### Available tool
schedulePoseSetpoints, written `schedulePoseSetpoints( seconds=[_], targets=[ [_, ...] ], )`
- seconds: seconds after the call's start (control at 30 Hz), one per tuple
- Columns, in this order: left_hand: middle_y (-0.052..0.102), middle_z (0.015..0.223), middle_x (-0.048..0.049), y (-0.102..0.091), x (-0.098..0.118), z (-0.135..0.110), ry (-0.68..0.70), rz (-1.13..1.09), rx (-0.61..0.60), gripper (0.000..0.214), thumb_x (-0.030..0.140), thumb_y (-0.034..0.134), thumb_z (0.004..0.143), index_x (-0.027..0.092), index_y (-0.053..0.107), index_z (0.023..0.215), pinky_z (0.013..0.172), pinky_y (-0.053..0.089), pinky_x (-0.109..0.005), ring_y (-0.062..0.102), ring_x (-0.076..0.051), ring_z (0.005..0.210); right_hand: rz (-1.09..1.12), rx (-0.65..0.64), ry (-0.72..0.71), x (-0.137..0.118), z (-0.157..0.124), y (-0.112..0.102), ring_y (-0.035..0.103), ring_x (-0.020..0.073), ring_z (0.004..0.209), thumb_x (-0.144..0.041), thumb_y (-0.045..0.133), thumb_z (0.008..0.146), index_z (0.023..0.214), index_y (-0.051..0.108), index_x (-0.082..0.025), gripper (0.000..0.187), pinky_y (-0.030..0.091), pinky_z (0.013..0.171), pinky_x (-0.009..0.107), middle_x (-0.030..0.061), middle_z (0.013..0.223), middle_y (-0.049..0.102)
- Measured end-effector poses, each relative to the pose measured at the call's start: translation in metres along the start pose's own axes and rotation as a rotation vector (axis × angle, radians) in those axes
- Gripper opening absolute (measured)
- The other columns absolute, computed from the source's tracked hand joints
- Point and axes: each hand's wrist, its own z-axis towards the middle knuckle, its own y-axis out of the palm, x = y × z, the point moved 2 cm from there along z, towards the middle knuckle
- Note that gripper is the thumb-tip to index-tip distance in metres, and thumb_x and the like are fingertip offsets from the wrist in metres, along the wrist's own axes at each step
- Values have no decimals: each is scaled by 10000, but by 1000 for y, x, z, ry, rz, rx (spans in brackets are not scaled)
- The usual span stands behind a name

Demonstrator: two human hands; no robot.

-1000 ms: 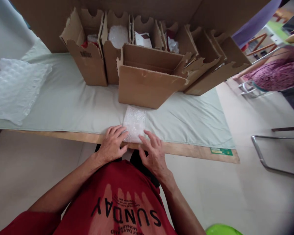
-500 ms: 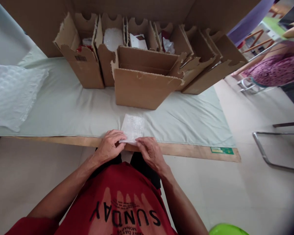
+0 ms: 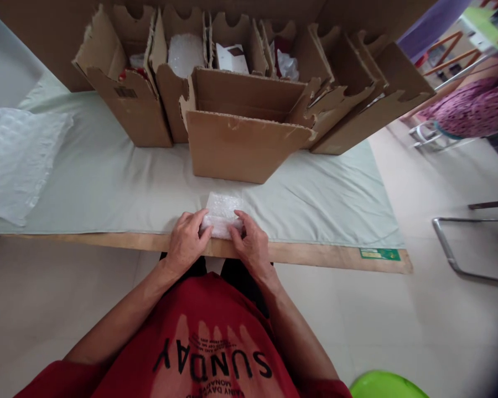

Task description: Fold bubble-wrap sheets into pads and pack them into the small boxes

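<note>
A small piece of bubble wrap (image 3: 224, 205) lies near the front edge of the cloth-covered table (image 3: 149, 193). Its near part is folded over into a flat strip. My left hand (image 3: 186, 237) grips the left end of that fold between thumb and fingers. At the right end, my right hand (image 3: 249, 240) pinches the fold in the same way. Whether anything is inside the wrap cannot be seen.
Behind stand several narrow cardboard boxes (image 3: 149, 119) with wrapped items in some, and another cardboard box (image 3: 232, 146) in front. A larger bubble wrap sheet (image 3: 16, 160) lies left. A green stool (image 3: 388, 385) and metal frame (image 3: 444, 243) are right; a seated person (image 3: 477, 102) is beyond.
Both hands have folded the near edge of the bubble wrap up and away from me, so the wrap now shows a shorter flat part. The view has shifted slightly.
</note>
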Motion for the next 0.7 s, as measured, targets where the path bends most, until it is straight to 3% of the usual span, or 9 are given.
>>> schedulePoseSetpoints(
  seconds=[0.17,0.33,0.4,0.53,0.63,0.7],
  targets=[
    [742,901,-86,0,3,6,20,130,-75,301,200,630,884,149,693,1173,840,529,-383,636,-265,895,-186,156,-215,-9,-12,-14,642,275,1119,-253,551,967,1222,665,-202,285,516,932,434,158,1274,668],
    [715,823,-66,-1,1,12,-30,138,-109,285,221,639,872,155,699,1143,826,526,-382,641,-253,846,-280,-149,-411,-17,-18,-14,519,317,1349,-236,599,947,1284,640,-194,342,415,1038,482,131,1398,645],
    [693,845,-56,-4,0,8,-79,27,-58,320,265,638,886,155,675,1185,794,533,-357,638,-223,820,-285,-178,-403,-15,-13,-11,560,290,1309,-203,537,987,1274,652,-195,310,412,1025,460,115,1365,676],
    [676,1029,-76,-17,1,-12,-284,-343,62,391,378,631,907,170,631,1238,737,550,-295,648,-178,865,-177,-88,-292,-10,1,-10,687,239,1051,-195,440,1031,1185,701,-195,303,467,910,402,103,1159,768],
    [686,1177,-121,-18,4,-28,-461,-649,-17,433,385,645,892,166,604,1264,860,570,-340,682,-204,1006,25,-26,-160,-14,4,-14,709,233,959,-234,458,1013,1144,719,-195,295,505,875,383,93,1077,784],
    [670,1282,-143,-14,8,-33,-528,-864,-99,483,379,651,880,170,572,1309,948,559,-385,676,-238,1124,191,-58,-53,-19,0,-16,712,228,938,-278,489,995,1124,726,-212,277,525,863,367,72,1047,786]
  ],
)
